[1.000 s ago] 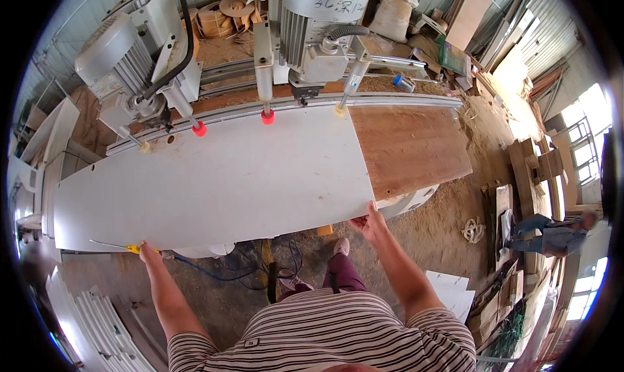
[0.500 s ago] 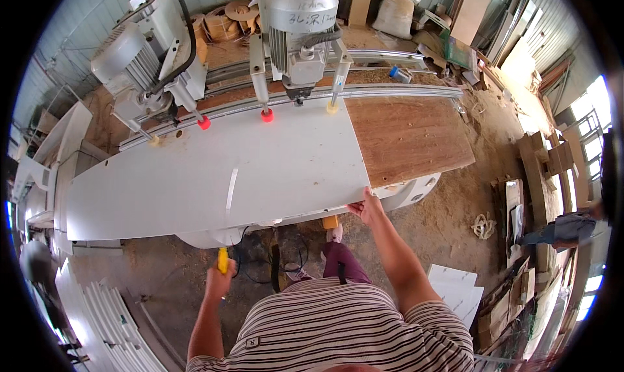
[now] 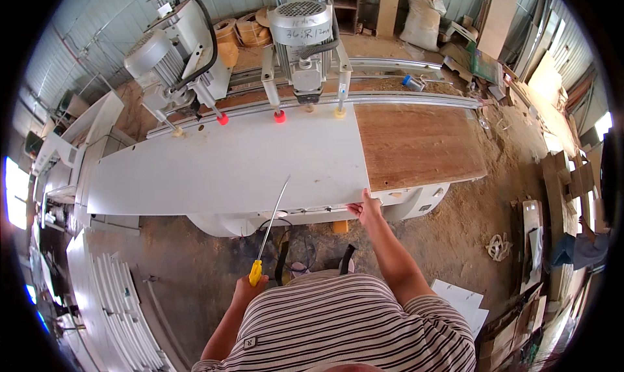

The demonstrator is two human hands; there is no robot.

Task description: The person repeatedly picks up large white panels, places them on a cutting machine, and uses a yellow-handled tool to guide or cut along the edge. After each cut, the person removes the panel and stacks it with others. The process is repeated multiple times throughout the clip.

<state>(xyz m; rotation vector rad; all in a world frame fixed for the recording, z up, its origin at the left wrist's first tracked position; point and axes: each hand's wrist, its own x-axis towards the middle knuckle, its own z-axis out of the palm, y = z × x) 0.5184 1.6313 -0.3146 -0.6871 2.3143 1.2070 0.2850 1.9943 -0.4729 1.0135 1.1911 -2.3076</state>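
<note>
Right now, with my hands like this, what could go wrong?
Your left hand holds a yellow tool whose tip appears over the white board and might scratch it. Your right hand is on the board's near right corner, where the edge could perhaps cut it. The board's left end seems to overhang the base; pressing there might tip it.

We lose the lower end of the yellow handle [image 3: 256, 272] inside the left hand [image 3: 246, 292], and the striped shirt [image 3: 338, 317] blocks most of the shoes [image 3: 299, 266]! Far right, our view's edge cuts into a blurry co-worker [image 3: 587, 250].
</note>
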